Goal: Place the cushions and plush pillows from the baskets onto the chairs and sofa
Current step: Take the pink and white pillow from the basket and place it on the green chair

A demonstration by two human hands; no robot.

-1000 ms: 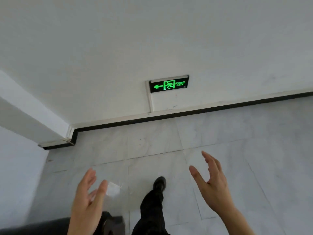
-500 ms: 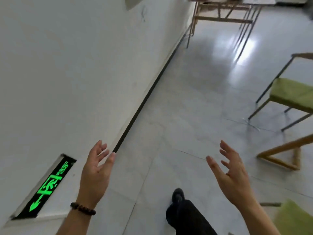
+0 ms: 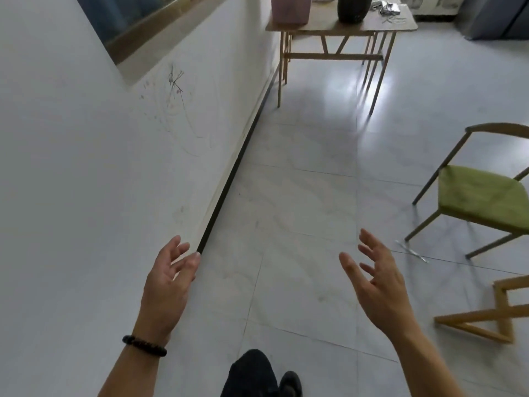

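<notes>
- Left hand [image 3: 169, 285]: raised over the floor [image 3: 300, 224] close to the white wall [image 3: 86, 181], palm turned inward, fingers [image 3: 179, 246] spread wide, holding nothing. A dark beaded bracelet [image 3: 144, 345] sits on the wrist.
- Right hand [image 3: 378, 285]: raised at a similar height, well apart from the left, palm turned inward, fingers [image 3: 369, 245] spread wide, holding nothing.
- Cushions and plush pillows: none can be identified in this view.
- Chair [image 3: 481, 193]: wooden frame, green padded seat, standing on the floor to the right, nothing resting on the seat.
- Second wooden frame [image 3: 498, 313]: lower right, partly cut off by the picture edge; kind not determinable.
- Surface [image 3: 343, 27]: a wooden table at the far end against the wall, carrying a pink container [image 3: 290, 8] and a dark round vessel [image 3: 353, 8], both cut off at the top.
- Wall: pen scribbles [image 3: 174, 81] below a window sill.
- Dark trouser leg and shoe [image 3: 290, 383] at the bottom edge.
</notes>
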